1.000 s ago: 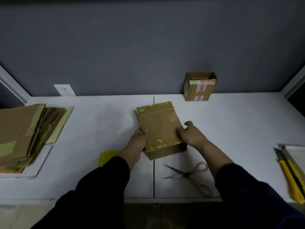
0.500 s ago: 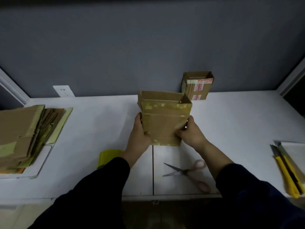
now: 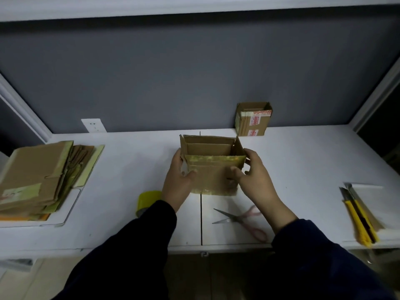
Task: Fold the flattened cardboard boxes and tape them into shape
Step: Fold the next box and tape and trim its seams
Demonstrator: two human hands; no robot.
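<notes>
The left hand (image 3: pixel 177 180) grips the left side of a small cardboard box (image 3: pixel 213 176), thumb curled onto the near face and fingers round the far side. The right hand (image 3: pixel 257 180) clamps the right side in the same way, its thumb pressed on the front panel. The hands are apart, with the box between them.

The box stands opened into a squared tube over the middle of the white table (image 3: pixel 121 165), above the seam between the two tabletops. Its top is open, the inner flaps show, and old yellowish tape covers the near face. Whether its lower edge rests on the table or hangs just above cannot be told.

The step in hand looks like squaring the flattened box into shape; no end appears closed and taped yet. The next move would call for folding one end's flaps in and holding them with one hand while the other fetches tape.

The yellow tape roll (image 3: pixel 149 200) lies just beside the left forearm, partly hidden by the sleeve. The pink-handled scissors (image 3: pixel 240 219) lie near the right forearm. A stack of flattened boxes (image 3: pixel 36 176) waits at the far left, a formed box (image 3: pixel 253 120) stands against the back wall, and yellow utility knives (image 3: pixel 359 219) lie at the right edge.
</notes>
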